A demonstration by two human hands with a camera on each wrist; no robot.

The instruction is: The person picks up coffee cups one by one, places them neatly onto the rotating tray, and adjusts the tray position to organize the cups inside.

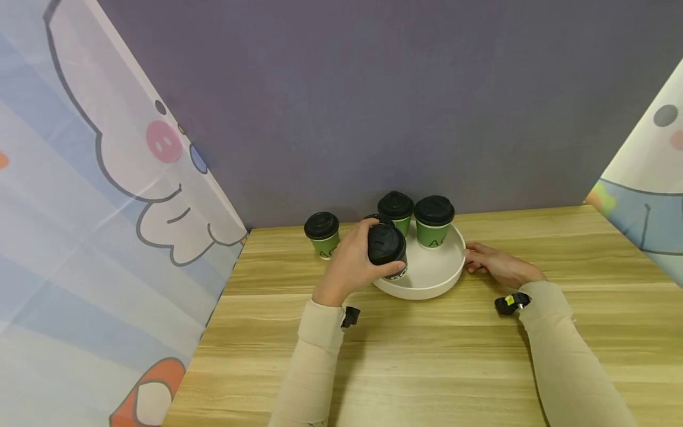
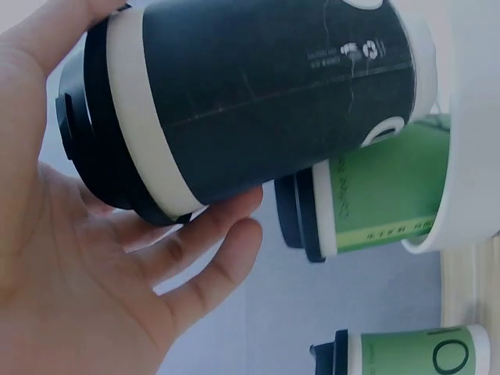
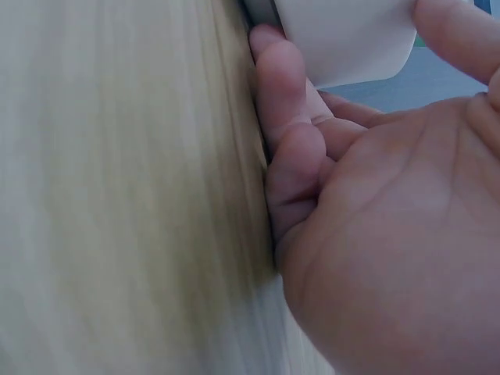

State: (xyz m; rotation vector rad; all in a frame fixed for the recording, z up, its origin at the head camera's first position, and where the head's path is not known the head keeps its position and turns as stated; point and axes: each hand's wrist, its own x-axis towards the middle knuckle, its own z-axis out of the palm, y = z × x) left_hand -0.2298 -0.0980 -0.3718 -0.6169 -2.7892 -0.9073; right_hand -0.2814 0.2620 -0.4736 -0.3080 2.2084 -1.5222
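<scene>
Gripping left hand (image 1: 349, 264): we have our thumb and fingers curled round the upper part of the dark cup (image 2: 273, 101), close to its black lid (image 1: 385, 242).
Dark cup: it is in our left hand, at the side of the white tray (image 1: 432, 273) nearest that hand; we cannot tell whether its base touches the tray.
Right hand (image 1: 498, 265): our fingers are curled low at the tray's outer wall, the thumb up by its rim, so we seem to be holding it.
White tray: it rests on the desk (image 1: 427, 362), between our hands.
Paired green cups: one (image 1: 404, 226) and its neighbour (image 1: 434, 224) stand upright in the tray, beyond our left hand.
Half-hidden lid (image 1: 382, 218): it shows just behind our left fingers; we cannot make out where its cup stands.
Lone green cup (image 1: 322, 236): it stands on the desk, to the left of our left hand.
Cup handling: we would do best to keep it upright, grip the body rather than lean on the lid, and stay off the neighbours.
Tray handling: a light, steady right hold should stop any sliding without tipping the rim.
</scene>
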